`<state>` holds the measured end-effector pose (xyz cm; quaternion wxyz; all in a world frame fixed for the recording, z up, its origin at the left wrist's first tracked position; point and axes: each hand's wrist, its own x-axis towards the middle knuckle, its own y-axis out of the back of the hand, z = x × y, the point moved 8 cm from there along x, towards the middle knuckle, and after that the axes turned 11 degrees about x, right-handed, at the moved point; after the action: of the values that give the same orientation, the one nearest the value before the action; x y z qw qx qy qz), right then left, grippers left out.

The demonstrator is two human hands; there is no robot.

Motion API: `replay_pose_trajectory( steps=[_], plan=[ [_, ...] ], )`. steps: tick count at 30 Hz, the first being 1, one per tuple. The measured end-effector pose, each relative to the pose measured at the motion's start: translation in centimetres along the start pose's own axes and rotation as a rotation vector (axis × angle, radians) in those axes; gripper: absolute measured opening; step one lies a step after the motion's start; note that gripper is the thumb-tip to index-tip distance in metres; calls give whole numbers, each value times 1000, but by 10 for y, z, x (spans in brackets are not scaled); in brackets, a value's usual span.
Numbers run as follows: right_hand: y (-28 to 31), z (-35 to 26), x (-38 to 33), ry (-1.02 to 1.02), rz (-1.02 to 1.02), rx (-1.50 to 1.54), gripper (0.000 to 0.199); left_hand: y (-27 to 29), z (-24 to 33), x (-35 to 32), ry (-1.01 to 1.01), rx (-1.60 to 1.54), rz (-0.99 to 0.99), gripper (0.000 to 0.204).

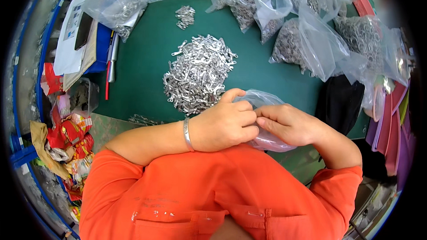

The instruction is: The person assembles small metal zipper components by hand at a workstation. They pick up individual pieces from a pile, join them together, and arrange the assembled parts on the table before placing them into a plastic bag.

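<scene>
My left hand (227,123), with a silver bracelet on its wrist, has its fingers curled at the near edge of the table. My right hand (291,125) meets it there, thumb and fingers pressed together. Between them is a clear plastic bag (264,98), gripped by both; its film spreads beyond and below the fingers. Exactly where the fingertips pinch is partly hidden. Just past my left hand lies a large heap of small silvery metal pieces (200,73), some with loop-like ends. A smaller cluster of similar pieces (185,17) sits farther back on the green tabletop (147,58).
Clear bags filled with metal parts (289,44) line the back and right. At left, a pen (113,58) lies beside papers (71,40) and a dark phone (83,31). Red wrappers (73,133) lie below them. Black cloth (340,102) hangs at right.
</scene>
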<state>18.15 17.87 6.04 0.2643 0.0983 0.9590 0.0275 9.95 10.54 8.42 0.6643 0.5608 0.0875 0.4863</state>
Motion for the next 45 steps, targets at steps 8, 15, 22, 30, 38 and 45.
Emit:
replay_pose_trajectory(
  steps=[8, 15, 22, 30, 38, 45],
  plan=[
    [8, -43, -22, 109, -122, -446, 46, 33, -13, -1, 60, 68, 199, 16],
    [65, -73, -44, 290, 333, -638, 30, 121, -97, -36, 543, 162, 650, 22],
    [26, -95, -42, 760, 745, -958, 42, 96, -136, -94, 838, 120, 388, 30],
    [-38, -13, 44, 509, 475, -482, 85, 14, -80, -79, 487, 294, -39, 67],
    [-13, -27, 68, 552, 597, -578, 88, 65, -106, -87, 481, 162, 379, 38],
    [27, -107, 153, 800, 739, -422, 31, 72, -231, -62, 580, 393, 310, 60]
  ],
)
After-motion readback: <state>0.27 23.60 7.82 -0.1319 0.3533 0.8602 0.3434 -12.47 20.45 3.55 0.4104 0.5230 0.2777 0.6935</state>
